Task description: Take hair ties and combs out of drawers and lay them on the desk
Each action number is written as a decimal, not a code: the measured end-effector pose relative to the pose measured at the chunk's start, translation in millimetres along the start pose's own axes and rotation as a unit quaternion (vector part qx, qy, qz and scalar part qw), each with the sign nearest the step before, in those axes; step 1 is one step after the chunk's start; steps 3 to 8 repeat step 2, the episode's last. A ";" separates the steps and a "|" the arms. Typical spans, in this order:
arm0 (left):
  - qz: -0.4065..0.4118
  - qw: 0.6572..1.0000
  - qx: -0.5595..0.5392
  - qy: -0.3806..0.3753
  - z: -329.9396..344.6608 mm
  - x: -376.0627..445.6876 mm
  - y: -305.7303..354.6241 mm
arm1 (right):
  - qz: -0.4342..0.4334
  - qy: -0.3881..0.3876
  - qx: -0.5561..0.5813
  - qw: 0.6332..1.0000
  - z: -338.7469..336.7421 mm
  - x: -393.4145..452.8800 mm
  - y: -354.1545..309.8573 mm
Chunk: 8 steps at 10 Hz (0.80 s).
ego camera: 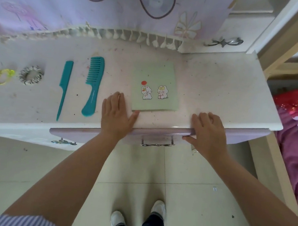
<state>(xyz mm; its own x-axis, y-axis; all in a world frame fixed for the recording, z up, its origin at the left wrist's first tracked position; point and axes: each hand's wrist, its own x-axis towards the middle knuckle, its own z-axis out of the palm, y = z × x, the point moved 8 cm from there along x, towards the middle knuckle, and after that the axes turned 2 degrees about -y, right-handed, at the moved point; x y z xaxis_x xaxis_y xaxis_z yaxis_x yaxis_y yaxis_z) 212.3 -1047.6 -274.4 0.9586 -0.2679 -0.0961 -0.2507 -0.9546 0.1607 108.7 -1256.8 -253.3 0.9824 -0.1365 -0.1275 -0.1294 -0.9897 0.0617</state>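
On the white desk [220, 87] lie a yellow hair tie [3, 76], a black-and-white scrunchie [31, 75], a thin teal tail comb [64, 88] and a wide-toothed teal comb [93, 85], in a row at the left. My left hand [117, 115] rests flat on the desk's front edge, fingers spread, holding nothing. My right hand [208, 131] lies over the same edge, fingers on the desk and thumb under the lilac drawer front [242, 135]. The drawer looks nearly flush with the desk.
A green card with rabbit stickers [157, 73] lies mid-desk between my hands. A metal drawer handle [157, 142] hangs below. A second handle [63, 142] is lower left. A purple curtain [64, 4] hangs behind; a bed with pink bedding [296, 145] is at right.
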 end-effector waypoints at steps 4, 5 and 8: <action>0.008 1.000 -0.001 -0.028 16.0 4.8 -4.8 | 0.024 -0.039 0.213 0.976 -8.3 -0.2 9.7; 0.008 1.000 -0.001 -0.028 16.0 4.8 -4.8 | 0.024 -0.039 0.213 0.976 -8.3 -0.2 9.7; 0.008 1.000 -0.001 -0.028 16.0 4.8 -4.8 | 0.024 -0.039 0.213 0.976 -8.3 -0.2 9.7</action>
